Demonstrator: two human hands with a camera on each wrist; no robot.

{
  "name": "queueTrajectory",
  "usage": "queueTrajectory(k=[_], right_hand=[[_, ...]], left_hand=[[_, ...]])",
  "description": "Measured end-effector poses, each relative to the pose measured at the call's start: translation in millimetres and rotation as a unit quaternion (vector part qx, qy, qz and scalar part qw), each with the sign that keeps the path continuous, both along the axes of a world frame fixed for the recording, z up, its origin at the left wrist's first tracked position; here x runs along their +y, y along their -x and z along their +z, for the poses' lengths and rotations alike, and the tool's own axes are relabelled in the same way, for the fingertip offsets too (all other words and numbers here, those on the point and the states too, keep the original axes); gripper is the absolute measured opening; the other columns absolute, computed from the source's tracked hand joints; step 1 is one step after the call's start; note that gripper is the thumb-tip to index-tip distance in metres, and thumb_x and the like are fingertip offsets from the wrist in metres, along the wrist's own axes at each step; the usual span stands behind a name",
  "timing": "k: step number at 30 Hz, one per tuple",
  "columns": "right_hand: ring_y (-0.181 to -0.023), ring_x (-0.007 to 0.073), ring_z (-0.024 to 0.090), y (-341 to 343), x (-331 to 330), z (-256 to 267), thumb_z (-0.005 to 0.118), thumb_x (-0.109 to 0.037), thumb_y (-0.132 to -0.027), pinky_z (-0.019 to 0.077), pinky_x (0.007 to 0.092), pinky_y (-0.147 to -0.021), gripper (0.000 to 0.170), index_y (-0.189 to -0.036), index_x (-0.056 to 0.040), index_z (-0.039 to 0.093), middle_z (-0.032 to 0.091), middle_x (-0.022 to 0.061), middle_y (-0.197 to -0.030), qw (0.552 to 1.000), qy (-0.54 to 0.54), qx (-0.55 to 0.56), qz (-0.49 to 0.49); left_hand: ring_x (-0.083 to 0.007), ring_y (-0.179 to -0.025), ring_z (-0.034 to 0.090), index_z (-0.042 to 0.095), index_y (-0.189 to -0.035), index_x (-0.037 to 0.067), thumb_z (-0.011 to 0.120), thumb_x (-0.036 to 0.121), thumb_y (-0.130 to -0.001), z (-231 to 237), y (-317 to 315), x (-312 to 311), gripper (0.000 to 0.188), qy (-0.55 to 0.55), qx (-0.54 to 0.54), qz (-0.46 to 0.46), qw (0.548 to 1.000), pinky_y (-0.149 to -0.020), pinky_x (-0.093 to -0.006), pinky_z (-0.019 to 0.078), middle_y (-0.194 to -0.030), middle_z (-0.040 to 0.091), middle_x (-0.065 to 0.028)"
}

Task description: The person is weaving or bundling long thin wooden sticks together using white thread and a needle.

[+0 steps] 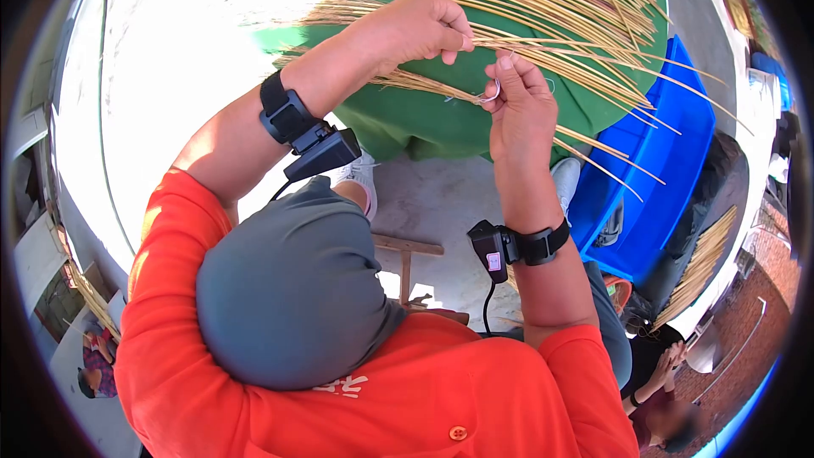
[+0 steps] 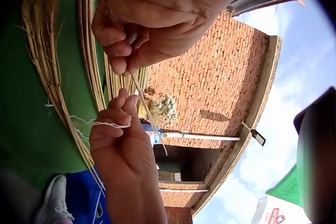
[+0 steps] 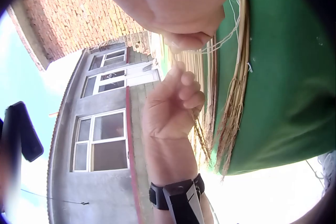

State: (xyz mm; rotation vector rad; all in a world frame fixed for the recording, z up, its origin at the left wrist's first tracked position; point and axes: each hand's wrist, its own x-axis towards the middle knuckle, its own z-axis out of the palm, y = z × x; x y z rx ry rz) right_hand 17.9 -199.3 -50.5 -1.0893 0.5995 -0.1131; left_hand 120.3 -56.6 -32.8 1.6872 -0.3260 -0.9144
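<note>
Thin straw stalks (image 1: 577, 13) lie across a green cloth (image 1: 390, 123). My left hand (image 1: 424, 30) (image 2: 168, 14) pinches a single stalk (image 2: 140, 94), whose feathery end hangs below that hand in the right wrist view. Just beside it, my right hand (image 1: 521, 106) (image 3: 173, 3) grips a white string (image 2: 110, 124) between curled fingers and thumb; the fingertips of both hands are close together. The string trails towards a small bundle of stalks (image 1: 424, 82) (image 2: 52, 71) lying apart on the cloth, with a bit of white string at it.
A blue bin (image 1: 657, 195) stands right of the cloth, with more stalks (image 1: 699, 267) on the ground beyond it. Below the hands is a wooden stool (image 1: 407, 248). A person in a red shirt (image 1: 373, 407) and grey head covering fills the lower view; other people are at the edges.
</note>
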Motion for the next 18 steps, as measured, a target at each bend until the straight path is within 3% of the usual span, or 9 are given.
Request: queueTrajectory(k=[8, 10, 18], right_hand=[[-0.055, 0.0085, 0.054, 9, 12, 9, 0.054, -0.011, -0.089, 0.0443, 0.0205, -0.047, 0.01, -0.09, -0.0015, 0.056, 0.059, 0.0055, -0.075, 0.995, 0.042, 0.013, 0.084], [-0.051, 0.0079, 0.053, 8, 12, 7, 0.05, -0.014, -0.092, 0.0428, 0.0201, -0.044, 0.01, -0.092, -0.0043, 0.054, 0.057, 0.0041, -0.069, 0.987, 0.1, 0.0, 0.124], [-0.042, 0.0063, 0.046, 7, 11, 11, 0.048, -0.015, -0.092, 0.0356, 0.0203, -0.035, 0.011, -0.096, -0.0064, 0.054, 0.054, 0.0027, -0.061, 0.971, 0.141, 0.077, 0.178]], left_hand=[[-0.0027, -0.048, 0.04, 0.062, -0.08, 0.006, 0.063, 0.015, -0.077, -12, -5, 3, 0.01, 0.012, 0.049, 0.033, 0.998, -0.043, -0.0171, 0.0268, -0.061, 0.055, 0.0001], [-0.0023, -0.047, 0.04, 0.062, -0.08, 0.006, 0.064, 0.015, -0.077, -11, -5, 4, 0.01, 0.021, 0.067, 0.034, 0.997, -0.042, -0.0169, 0.0266, -0.06, 0.056, 0.0002], [-0.0035, -0.044, 0.041, 0.064, -0.079, 0.003, 0.065, 0.013, -0.076, -9, -3, 7, 0.01, 0.06, 0.129, 0.073, 0.987, -0.038, -0.0182, 0.0244, -0.058, 0.058, -0.0023]])
